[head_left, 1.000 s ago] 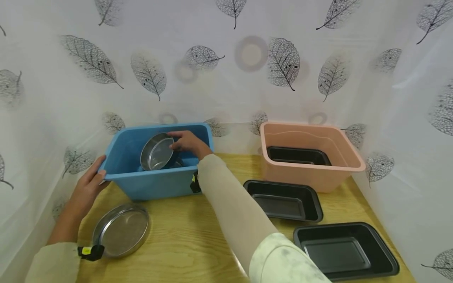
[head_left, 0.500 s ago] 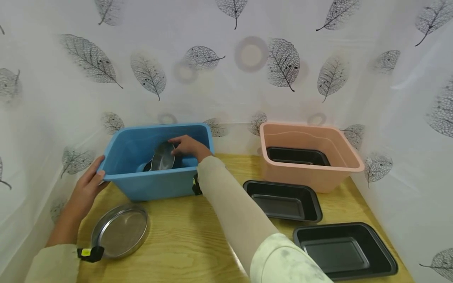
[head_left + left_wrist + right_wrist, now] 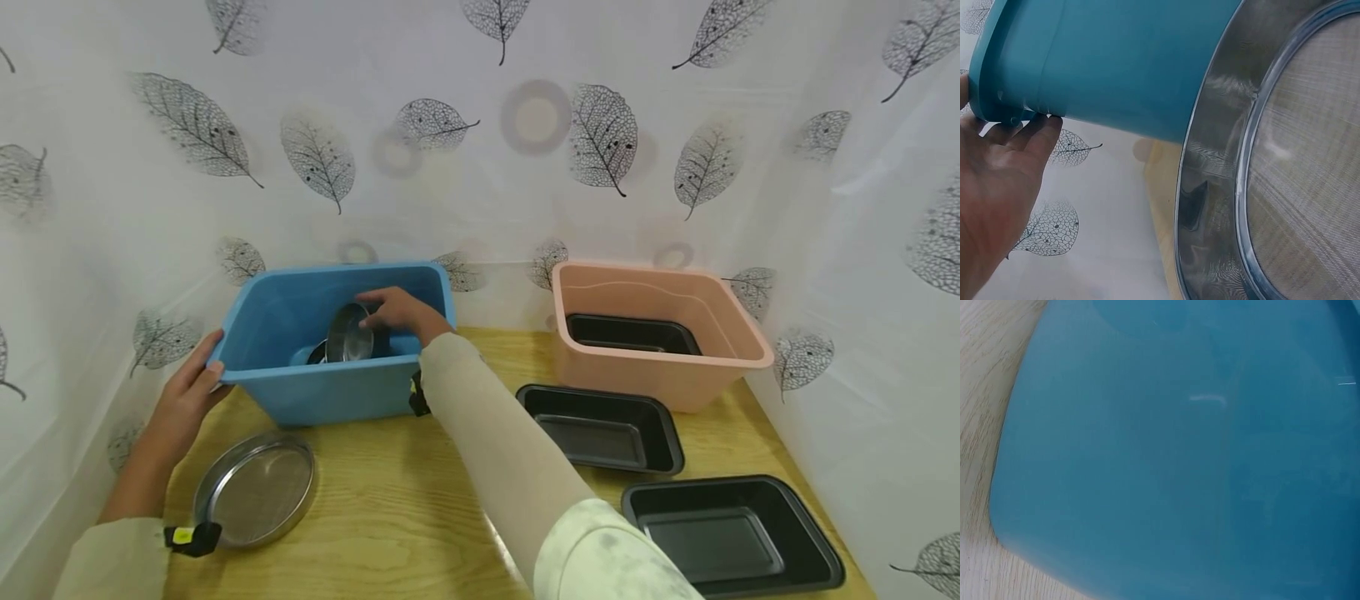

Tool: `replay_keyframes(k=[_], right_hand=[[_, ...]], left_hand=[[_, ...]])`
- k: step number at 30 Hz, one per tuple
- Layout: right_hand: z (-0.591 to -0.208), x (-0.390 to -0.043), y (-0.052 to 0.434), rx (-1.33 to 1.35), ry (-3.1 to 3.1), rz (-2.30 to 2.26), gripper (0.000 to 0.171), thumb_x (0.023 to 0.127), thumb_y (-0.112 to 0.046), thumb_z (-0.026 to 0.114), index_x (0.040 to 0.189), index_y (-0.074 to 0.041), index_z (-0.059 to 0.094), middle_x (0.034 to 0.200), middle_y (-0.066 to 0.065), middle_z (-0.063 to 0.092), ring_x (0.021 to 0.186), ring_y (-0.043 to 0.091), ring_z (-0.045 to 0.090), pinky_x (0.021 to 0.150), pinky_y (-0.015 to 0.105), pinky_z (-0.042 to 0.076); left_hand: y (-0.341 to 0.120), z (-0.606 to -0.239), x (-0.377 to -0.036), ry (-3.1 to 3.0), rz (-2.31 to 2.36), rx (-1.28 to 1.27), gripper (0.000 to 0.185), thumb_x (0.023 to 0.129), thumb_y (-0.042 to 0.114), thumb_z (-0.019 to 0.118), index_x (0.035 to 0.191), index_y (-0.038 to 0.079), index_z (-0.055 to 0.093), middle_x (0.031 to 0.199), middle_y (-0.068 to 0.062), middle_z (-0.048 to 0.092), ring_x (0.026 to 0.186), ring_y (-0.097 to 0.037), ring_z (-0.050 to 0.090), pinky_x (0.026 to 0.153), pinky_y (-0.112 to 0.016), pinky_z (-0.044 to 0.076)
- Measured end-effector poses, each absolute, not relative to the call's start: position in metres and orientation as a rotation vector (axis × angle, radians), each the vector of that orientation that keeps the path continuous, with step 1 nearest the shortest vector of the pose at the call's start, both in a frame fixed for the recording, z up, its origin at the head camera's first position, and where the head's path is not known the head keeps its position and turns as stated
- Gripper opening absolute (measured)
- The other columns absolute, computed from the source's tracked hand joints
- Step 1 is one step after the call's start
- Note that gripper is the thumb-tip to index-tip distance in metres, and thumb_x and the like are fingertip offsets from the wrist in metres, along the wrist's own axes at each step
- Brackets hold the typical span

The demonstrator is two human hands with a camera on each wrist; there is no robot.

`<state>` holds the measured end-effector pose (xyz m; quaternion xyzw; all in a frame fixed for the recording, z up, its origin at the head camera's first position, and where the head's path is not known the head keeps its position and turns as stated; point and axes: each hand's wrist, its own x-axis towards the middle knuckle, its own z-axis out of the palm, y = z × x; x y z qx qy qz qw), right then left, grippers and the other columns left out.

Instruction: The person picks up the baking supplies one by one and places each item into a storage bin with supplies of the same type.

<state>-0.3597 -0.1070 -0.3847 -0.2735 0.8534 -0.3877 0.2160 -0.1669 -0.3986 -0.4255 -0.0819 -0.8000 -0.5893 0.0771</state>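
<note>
My left hand (image 3: 180, 404) grips the left end of a blue plastic bin (image 3: 330, 396) by its rim. In the left wrist view, the fingers (image 3: 1041, 134) curl under that rim. Inside the bin, my right hand (image 3: 397, 310) pinches the upper edge of a round metal pan (image 3: 348, 333), which stands steeply tilted. Part of another dark, rounded item shows beside the pan's lower left; its kind is unclear. A round metal sieve (image 3: 262, 492) with fine mesh lies on the table below my left forearm. Only the bin's outer wall (image 3: 1147, 456) and some tabletop appear in the right wrist view.
A pink bin (image 3: 645, 375) stands at the back right, holding a black loaf pan (image 3: 630, 332). Two more black rectangular pans, a smaller one (image 3: 600, 437) and a larger one (image 3: 720, 533), lie before it. Leaf-patterned sheeting (image 3: 480, 208) surrounds the wooden table (image 3: 390, 517).
The round metal pan has shifted right and lower in the blue bin and tipped steeper, with my right hand still on its edge. My left hand has stayed on the rim.
</note>
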Motion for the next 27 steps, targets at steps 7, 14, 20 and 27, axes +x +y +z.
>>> replay_keyframes(k=[7,14,20,27], right_hand=[[-0.385,-0.360,-0.103,-0.789,2.355,-1.097,0.059,0.100,-0.022,0.065,0.155,-0.022,0.043,0.164,0.001,0.035,0.150,0.025,0.034,0.116,0.043,0.039],[-0.382,-0.358,-0.103,-0.876,2.348,-1.123,0.063,0.100,-0.023,0.066,0.157,-0.019,0.040,0.162,0.000,0.037,0.150,0.024,0.033,0.116,0.040,0.039],[-0.371,-0.352,-0.102,-0.975,2.348,-1.151,0.065,0.100,-0.023,0.066,0.158,-0.015,0.037,0.161,0.002,0.039,0.148,0.023,0.037,0.115,0.035,0.040],[-0.361,-0.345,-0.089,-1.047,2.356,-1.173,0.065,0.099,-0.026,0.067,0.157,-0.018,0.038,0.160,0.001,0.041,0.145,0.023,0.040,0.113,0.036,0.043]], left_hand=[[-0.398,-0.429,-0.169,-2.384,-1.786,-0.254,0.059,0.112,0.022,0.035,0.164,0.022,0.007,0.170,-0.013,-0.006,0.152,-0.044,0.004,0.087,-0.001,0.044],[-0.397,-0.429,-0.168,-2.345,-1.814,-0.261,0.059,0.111,0.021,0.037,0.164,0.021,0.011,0.171,-0.011,-0.003,0.153,-0.036,0.009,0.088,-0.002,0.044],[-0.399,-0.428,-0.167,-2.343,-1.798,-0.292,0.059,0.111,0.020,0.037,0.164,0.020,0.011,0.171,-0.008,0.000,0.152,-0.029,0.015,0.089,-0.002,0.045],[-0.399,-0.428,-0.168,-2.356,-1.784,-0.291,0.059,0.111,0.020,0.036,0.164,0.021,0.011,0.171,-0.008,-0.002,0.154,-0.035,0.008,0.087,-0.001,0.044]])
